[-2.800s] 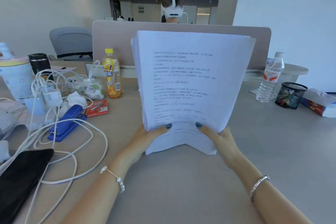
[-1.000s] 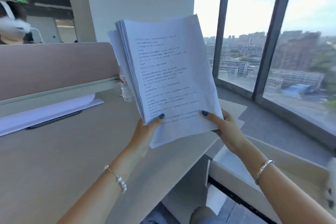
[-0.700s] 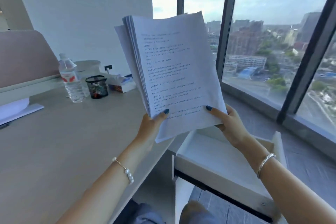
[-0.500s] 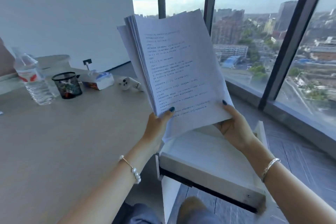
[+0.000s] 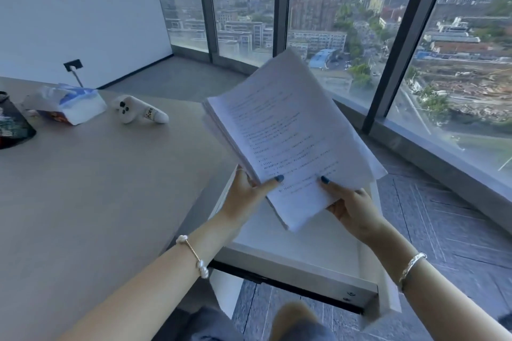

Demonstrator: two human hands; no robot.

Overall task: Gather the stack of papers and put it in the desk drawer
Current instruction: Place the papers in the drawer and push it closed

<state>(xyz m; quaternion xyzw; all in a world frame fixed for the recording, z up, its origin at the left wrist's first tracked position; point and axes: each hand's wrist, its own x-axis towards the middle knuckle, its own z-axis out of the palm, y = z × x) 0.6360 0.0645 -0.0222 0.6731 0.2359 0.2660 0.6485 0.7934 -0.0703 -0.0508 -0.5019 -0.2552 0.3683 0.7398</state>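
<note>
The stack of papers [image 5: 288, 133] is a thick sheaf of white printed sheets, tilted back and held in the air above the open desk drawer [image 5: 299, 252]. My left hand [image 5: 246, 196] grips its lower left edge, thumb on the top sheet. My right hand [image 5: 352, 207] grips the lower right edge the same way. The drawer is white, pulled out past the desk's right end, and what shows of its inside is bare. The papers hide its far part.
The light wood desk [image 5: 97, 188] lies to the left with a tissue pack [image 5: 66, 104], a small white plush toy [image 5: 138, 112] and a dark mesh cup [image 5: 11, 124]. Floor-to-ceiling windows [image 5: 360, 22] run behind. My knees show below the drawer.
I turned right from the desk toward the open drawer. The papers, held by both hands throughout, came down from upright to tilted back and now hover lower, over the drawer.
</note>
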